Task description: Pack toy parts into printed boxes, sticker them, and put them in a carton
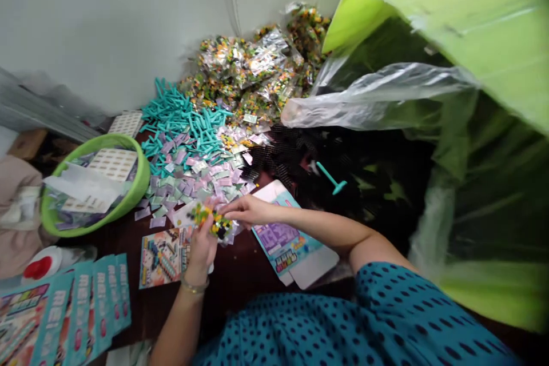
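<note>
My left hand (203,247) is closed around a clear plastic bag of small beads (219,227) in yellow, orange, green and black. My right hand (245,210) reaches across to the top edge of the same bag, its fingers pinched there. Just beyond both hands spreads a heap of small lilac and pale green packets (201,180). A printed card (159,258) with colourful pictures lies under and beside my left wrist. Beneath my right forearm is a flat teal and purple printed box (278,243).
Teal plastic pieces (180,123) are heaped behind the packets, with bead bags (253,66) piled against the wall. A green basket (143,174) holds sheets and packets. Teal printed boxes (103,297) fan out at left. A green lined container (446,28) and a teal T-shaped tool (330,177) are at right.
</note>
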`<state>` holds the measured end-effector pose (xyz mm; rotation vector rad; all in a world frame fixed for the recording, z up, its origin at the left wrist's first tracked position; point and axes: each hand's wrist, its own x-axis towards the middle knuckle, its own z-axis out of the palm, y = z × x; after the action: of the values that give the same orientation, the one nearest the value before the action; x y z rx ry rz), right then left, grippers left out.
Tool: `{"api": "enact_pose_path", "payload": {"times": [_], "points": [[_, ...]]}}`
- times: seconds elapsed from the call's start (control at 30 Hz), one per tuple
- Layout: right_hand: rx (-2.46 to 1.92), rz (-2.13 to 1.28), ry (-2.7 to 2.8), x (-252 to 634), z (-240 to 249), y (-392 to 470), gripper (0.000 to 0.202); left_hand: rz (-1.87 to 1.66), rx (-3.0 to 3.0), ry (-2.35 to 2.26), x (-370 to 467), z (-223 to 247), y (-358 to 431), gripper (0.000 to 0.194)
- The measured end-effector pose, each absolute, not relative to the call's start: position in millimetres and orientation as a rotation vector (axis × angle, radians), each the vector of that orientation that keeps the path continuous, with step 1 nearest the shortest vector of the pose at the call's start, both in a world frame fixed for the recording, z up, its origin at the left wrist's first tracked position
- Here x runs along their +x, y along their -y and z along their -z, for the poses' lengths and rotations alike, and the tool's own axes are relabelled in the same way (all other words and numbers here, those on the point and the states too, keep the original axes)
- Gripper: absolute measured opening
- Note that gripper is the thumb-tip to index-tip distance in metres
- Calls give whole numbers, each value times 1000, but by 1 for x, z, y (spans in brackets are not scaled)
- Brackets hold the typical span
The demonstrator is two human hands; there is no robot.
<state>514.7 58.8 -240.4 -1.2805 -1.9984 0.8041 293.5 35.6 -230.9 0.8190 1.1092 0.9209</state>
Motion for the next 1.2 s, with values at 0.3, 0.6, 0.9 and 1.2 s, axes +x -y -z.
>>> {"api": "enact_pose_path", "payload": {"times": [0.3,0.6,0.9,1.2], "points": [[-2664,-218,1240,707,234,-18,33,-632,435,-1009,313,240,4,36],[-1753,-16,1241,682,195,35,33,-565,338,-796,321,241,40,40],[-839,-327,2369,470,247,104,28,-692,368,-926,310,236,42,22],[-970,-625,1826,482,229,73,20,-870,401,-1033,256,208,76,31]]}}
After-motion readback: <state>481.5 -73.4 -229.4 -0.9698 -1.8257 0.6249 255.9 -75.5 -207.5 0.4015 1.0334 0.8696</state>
